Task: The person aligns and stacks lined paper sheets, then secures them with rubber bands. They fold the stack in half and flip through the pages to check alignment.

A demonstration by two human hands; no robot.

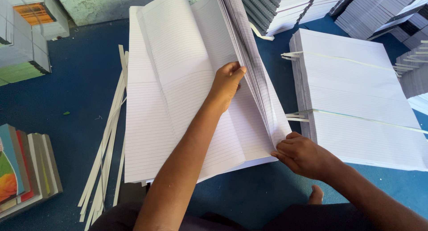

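Here | left hand [226, 81] presses fanned sheets [249, 61] at mid-stack, fingers curled on their edge | right hand [299, 154] pinches near right corner | ruled paper stack [178, 101] runs near-to-far on blue floor [80, 75] | banded stack [356, 101] right

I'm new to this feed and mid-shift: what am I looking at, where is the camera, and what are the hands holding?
One picture, from a camera on a person's head looking down at their own bare hands. The left hand lifts a fanned block of sheets in a stack of ruled paper lying on a blue floor. The right hand pinches the lower corner of those sheets. Beside it lies a strapped paper bundle; loose white strips lie to the left, books at the far left.
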